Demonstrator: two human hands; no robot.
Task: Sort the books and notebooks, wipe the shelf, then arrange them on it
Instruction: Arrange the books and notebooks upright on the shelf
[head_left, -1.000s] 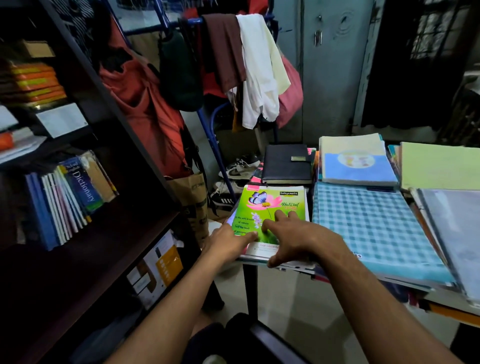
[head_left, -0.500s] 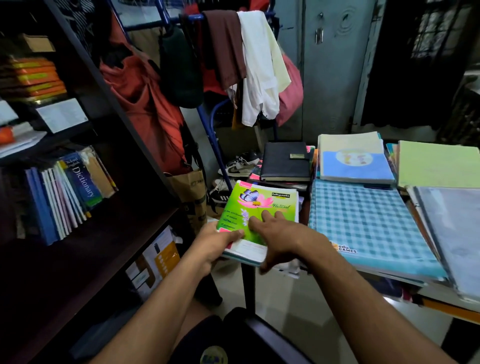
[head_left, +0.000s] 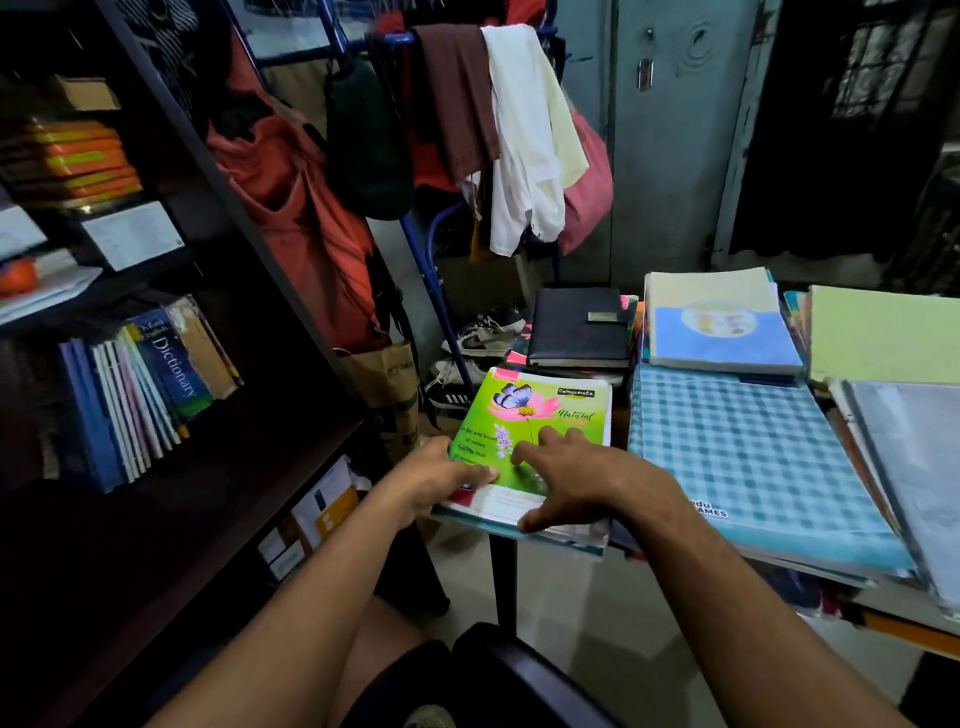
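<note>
Stack of notebooks (head_left: 524, 512) topped by a green notebook (head_left: 540, 415) with a butterfly and pink flower on the cover, sitting at the near left corner of the table (head_left: 883, 608), its front edge overhanging. Left hand (head_left: 436, 480) grips the stack's near left edge, thumb lying on the green cover, fingers curled under and out of sight. Right hand (head_left: 576, 480) spread on top, fingers splayed on the cover, thumb hooked over the front edge of the stack; whether its fingers clamp the stack or only press it is hard to tell from this angle. Just right of the stack, a large blue checked book (head_left: 748, 452) lies flat on further books. Behind the stack, a black diary (head_left: 579, 327) with a small metal clasp plate; beside that, a cream and blue book (head_left: 719, 325), then a pale green folder (head_left: 883, 338) at far right. Left of the person, a dark wooden shelf (head_left: 218, 499) holds a leaning row of thin notebooks and a blue dictionary (head_left: 171, 358); orange and yellow books (head_left: 78, 158) are stacked flat on the level above. Clothes rack (head_left: 415, 208) with hanging garments stands behind the table; shoes (head_left: 483, 332) on the floor under it.
</note>
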